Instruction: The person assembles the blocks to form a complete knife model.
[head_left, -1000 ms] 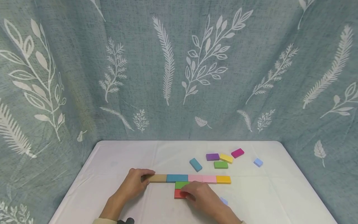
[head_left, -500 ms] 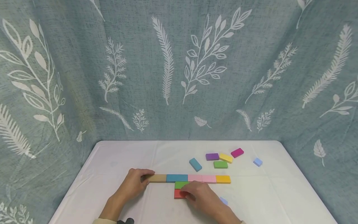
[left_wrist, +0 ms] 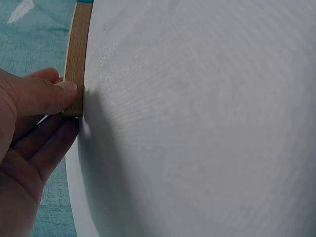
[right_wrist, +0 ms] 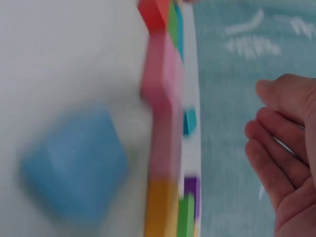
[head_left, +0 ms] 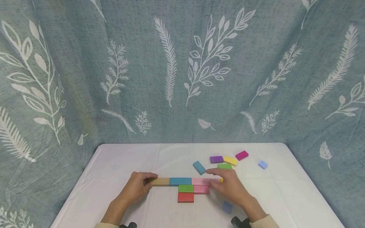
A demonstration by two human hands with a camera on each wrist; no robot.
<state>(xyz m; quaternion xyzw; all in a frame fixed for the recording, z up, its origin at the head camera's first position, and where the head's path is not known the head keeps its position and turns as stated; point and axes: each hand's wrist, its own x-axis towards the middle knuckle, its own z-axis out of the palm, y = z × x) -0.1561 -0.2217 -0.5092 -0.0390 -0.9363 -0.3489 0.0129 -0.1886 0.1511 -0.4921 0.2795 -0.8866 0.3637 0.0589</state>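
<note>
My left hand (head_left: 137, 186) pinches the left end of a tan wooden block (head_left: 161, 181), thumb on its near side in the left wrist view. To its right the row continues with a blue block (head_left: 180, 181), pink blocks (head_left: 199, 181) and an orange-yellow block (right_wrist: 160, 207), mostly covered in the head view. Below the row lie a green block (head_left: 186, 188), a red block (head_left: 185, 197) under it, and another pink block (head_left: 201, 189) at the green one's right. Over the row's right end hovers my right hand (head_left: 232, 186), fingers apart and holding nothing.
Beyond the row lie loose blocks: teal (head_left: 199, 167), purple (head_left: 216, 159), yellow (head_left: 230, 161), green (head_left: 225, 166), magenta (head_left: 242, 155) and light blue (head_left: 263, 164). A blue block (head_left: 227, 207) sits beneath my right forearm. Patterned cloth (head_left: 182, 126) hangs behind the white table (head_left: 131, 155).
My right hand has left the red and green blocks, moving up and right. The pink block beside the green one now shows. My left hand stays in place.
</note>
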